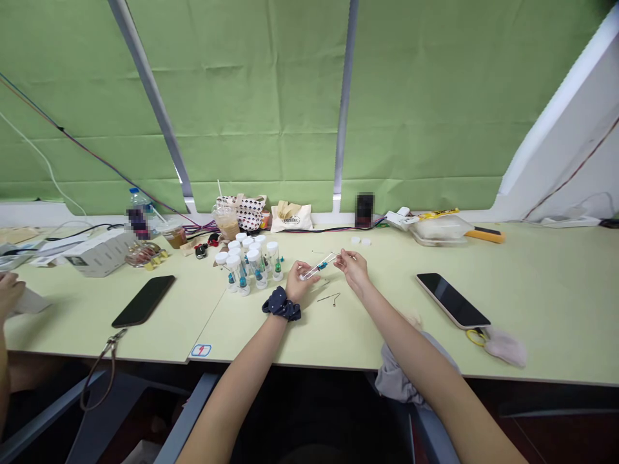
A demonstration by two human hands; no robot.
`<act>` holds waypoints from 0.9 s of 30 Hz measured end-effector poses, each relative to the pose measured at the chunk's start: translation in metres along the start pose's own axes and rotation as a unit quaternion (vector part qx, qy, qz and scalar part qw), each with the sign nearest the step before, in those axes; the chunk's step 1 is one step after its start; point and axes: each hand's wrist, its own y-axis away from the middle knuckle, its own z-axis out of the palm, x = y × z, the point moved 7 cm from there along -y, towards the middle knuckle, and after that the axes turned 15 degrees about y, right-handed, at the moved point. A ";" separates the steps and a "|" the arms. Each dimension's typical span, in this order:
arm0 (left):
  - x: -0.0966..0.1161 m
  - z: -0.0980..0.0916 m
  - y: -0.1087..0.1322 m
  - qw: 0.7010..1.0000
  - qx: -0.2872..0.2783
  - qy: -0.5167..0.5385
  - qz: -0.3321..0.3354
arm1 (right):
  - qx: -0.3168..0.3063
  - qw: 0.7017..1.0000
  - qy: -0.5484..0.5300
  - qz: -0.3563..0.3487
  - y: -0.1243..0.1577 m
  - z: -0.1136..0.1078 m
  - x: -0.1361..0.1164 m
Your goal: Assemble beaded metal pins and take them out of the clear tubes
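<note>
My left hand [300, 281] is closed around the lower end of a clear tube [316, 266] with a small blue piece inside. The tube tilts up toward the right. At its upper end my right hand [353, 265] pinches something thin, perhaps a wire; the fingers hide most of it. Left of my left hand stand several clear tubes with white caps [254, 256], holding blue or green pieces. A bent metal wire [333, 296] lies on the table below my hands. Two white caps [360, 241] rest farther back.
A black phone [144, 301] lies left, another phone [453, 300] right. Along the back are an iced drink cup [226, 222], a cloth pouch [291, 218], a clear plastic box [439, 230] and a yellow cutter [486, 236]. A co-worker's hand [10, 293] shows at far left.
</note>
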 end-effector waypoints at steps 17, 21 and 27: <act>0.000 -0.004 0.000 0.999 0.041 0.014 -0.021 | -0.060 0.966 0.225 -0.108 0.013 0.014 -0.021; -0.001 -0.007 -0.001 0.998 0.050 0.019 -0.021 | -0.099 0.956 0.255 -0.106 0.014 0.018 -0.019; -0.002 -0.006 0.000 0.999 0.036 0.000 -0.009 | -0.154 0.920 0.323 -0.159 0.015 0.022 -0.022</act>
